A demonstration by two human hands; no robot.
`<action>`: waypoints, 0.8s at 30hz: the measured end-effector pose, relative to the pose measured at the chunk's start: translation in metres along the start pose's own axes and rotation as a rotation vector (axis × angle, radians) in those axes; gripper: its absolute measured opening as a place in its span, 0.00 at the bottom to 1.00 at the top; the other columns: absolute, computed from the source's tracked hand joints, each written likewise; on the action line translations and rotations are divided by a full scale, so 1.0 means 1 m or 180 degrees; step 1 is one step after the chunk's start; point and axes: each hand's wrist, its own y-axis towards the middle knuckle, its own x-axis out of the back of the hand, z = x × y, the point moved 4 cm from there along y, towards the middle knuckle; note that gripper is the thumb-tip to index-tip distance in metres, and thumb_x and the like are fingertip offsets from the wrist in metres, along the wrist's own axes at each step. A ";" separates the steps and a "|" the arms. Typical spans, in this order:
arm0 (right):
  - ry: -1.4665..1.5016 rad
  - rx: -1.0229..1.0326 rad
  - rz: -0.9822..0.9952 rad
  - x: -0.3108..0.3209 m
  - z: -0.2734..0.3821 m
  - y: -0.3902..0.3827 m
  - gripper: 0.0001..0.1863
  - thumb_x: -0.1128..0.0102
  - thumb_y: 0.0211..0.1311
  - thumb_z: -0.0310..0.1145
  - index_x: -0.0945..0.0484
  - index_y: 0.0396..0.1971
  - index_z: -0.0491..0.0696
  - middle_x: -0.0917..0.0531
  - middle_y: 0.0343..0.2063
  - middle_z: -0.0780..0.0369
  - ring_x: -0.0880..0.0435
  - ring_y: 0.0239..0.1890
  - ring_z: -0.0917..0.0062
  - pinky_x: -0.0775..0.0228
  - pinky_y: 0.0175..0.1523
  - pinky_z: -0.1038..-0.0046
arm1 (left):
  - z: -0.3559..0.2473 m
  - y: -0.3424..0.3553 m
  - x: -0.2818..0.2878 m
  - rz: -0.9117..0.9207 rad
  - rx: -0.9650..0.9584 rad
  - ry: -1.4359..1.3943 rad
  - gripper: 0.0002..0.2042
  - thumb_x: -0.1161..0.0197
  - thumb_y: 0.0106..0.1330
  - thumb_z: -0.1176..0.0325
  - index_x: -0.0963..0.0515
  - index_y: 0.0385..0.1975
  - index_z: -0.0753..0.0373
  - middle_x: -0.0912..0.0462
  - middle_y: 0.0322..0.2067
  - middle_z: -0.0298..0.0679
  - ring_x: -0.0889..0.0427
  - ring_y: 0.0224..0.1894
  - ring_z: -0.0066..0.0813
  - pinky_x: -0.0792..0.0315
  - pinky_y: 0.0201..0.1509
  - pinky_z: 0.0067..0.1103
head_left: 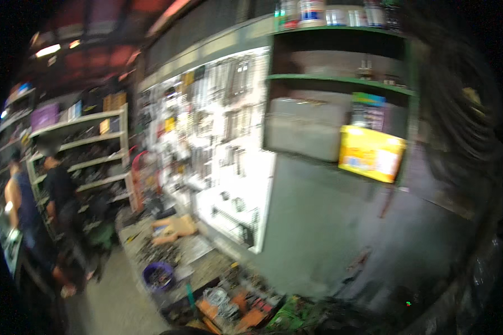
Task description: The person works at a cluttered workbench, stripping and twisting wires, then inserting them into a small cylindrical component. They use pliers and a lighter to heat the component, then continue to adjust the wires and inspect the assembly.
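Neither my left hand nor my right hand shows in the head view. Closest to the lower edge is a cluttered bench [198,248] with orange trays [251,319], a coil of grey wire [221,303] and a green object [294,314] whose kind is blurred. A purple bowl [144,277] of small dark parts sits at the bench's left edge. Behind it lie loose small metal parts [161,252] and an opened tan cardboard box [179,228].
A brightly lit white tool board [207,206] hangs along the wall. Green shelves [341,79] at right hold cans, a grey case [304,128] and a yellow box [371,153]. Two people [67,192] [25,204] stand at far left beside a shelf rack [98,142]. A floor aisle [117,296] runs left of the bench.
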 end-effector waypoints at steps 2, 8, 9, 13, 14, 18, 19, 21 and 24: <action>0.0241 0.0084 0.0200 -0.032 0.007 -0.015 0.29 0.53 0.81 0.53 0.17 0.61 0.44 0.14 0.55 0.52 0.19 0.63 0.56 0.31 0.68 0.51 | 0.036 -0.082 -0.001 0.0149 0.1106 0.0436 0.29 0.40 0.73 0.49 0.27 0.68 0.59 0.20 0.61 0.49 0.19 0.59 0.51 0.28 0.61 0.45; 0.1679 -0.0163 0.1386 -0.160 0.034 -0.100 0.29 0.53 0.81 0.53 0.17 0.60 0.44 0.14 0.56 0.53 0.20 0.63 0.55 0.32 0.69 0.51 | 0.034 -0.344 0.047 -0.1757 0.4747 -0.1174 0.34 0.55 0.80 0.37 0.27 0.68 0.62 0.20 0.61 0.50 0.20 0.55 0.51 0.31 0.64 0.47; 0.1061 0.0417 0.1762 -0.187 0.045 -0.113 0.30 0.55 0.81 0.54 0.17 0.59 0.43 0.14 0.56 0.53 0.21 0.64 0.53 0.35 0.70 0.49 | 0.008 -0.361 0.046 -0.2151 0.4739 -0.1890 0.34 0.55 0.80 0.38 0.27 0.68 0.62 0.20 0.61 0.48 0.21 0.57 0.48 0.31 0.65 0.43; 0.0658 0.2917 0.2113 -0.316 0.082 -0.206 0.27 0.45 0.78 0.51 0.13 0.48 0.40 0.13 0.51 0.50 0.18 0.58 0.50 0.30 0.66 0.49 | -0.124 -0.411 0.090 -0.4073 0.4021 -0.3971 0.30 0.54 0.81 0.42 0.27 0.68 0.61 0.21 0.62 0.43 0.23 0.62 0.36 0.31 0.68 0.32; 0.0483 0.3094 0.2441 -0.349 0.087 -0.232 0.26 0.45 0.77 0.51 0.15 0.51 0.41 0.15 0.54 0.50 0.20 0.61 0.50 0.35 0.69 0.48 | -0.162 -0.425 0.115 -0.4517 0.3867 -0.3830 0.29 0.55 0.82 0.44 0.27 0.68 0.61 0.22 0.63 0.41 0.24 0.63 0.34 0.31 0.69 0.30; -0.0156 0.3727 0.3482 -0.457 0.107 -0.353 0.27 0.59 0.80 0.43 0.28 0.71 0.47 0.27 0.70 0.51 0.37 0.76 0.54 0.55 0.79 0.44 | -0.320 -0.482 0.226 -0.6064 0.3294 -0.3412 0.27 0.56 0.83 0.45 0.26 0.66 0.61 0.23 0.65 0.37 0.27 0.65 0.29 0.33 0.71 0.26; -0.0028 0.3767 0.3548 -0.482 0.114 -0.384 0.27 0.57 0.80 0.47 0.27 0.70 0.50 0.26 0.69 0.52 0.35 0.75 0.52 0.54 0.79 0.42 | -0.363 -0.498 0.255 -0.6338 0.3034 -0.3286 0.30 0.54 0.82 0.43 0.28 0.67 0.64 0.25 0.67 0.40 0.28 0.68 0.31 0.34 0.73 0.28; 0.0107 0.4204 0.3427 -0.538 0.134 -0.448 0.28 0.57 0.82 0.48 0.27 0.70 0.47 0.27 0.70 0.51 0.33 0.73 0.51 0.52 0.77 0.43 | -0.460 -0.523 0.304 -0.6694 0.2726 -0.2681 0.37 0.54 0.80 0.38 0.29 0.68 0.69 0.27 0.69 0.45 0.30 0.71 0.36 0.35 0.75 0.35; 0.0521 0.2763 0.5057 -0.627 0.137 -0.537 0.24 0.47 0.77 0.46 0.21 0.65 0.51 0.14 0.52 0.51 0.18 0.59 0.55 0.37 0.70 0.50 | -0.609 -0.542 0.344 -0.7117 0.2399 -0.1096 0.42 0.56 0.78 0.34 0.30 0.68 0.74 0.25 0.68 0.50 0.28 0.71 0.49 0.38 0.76 0.47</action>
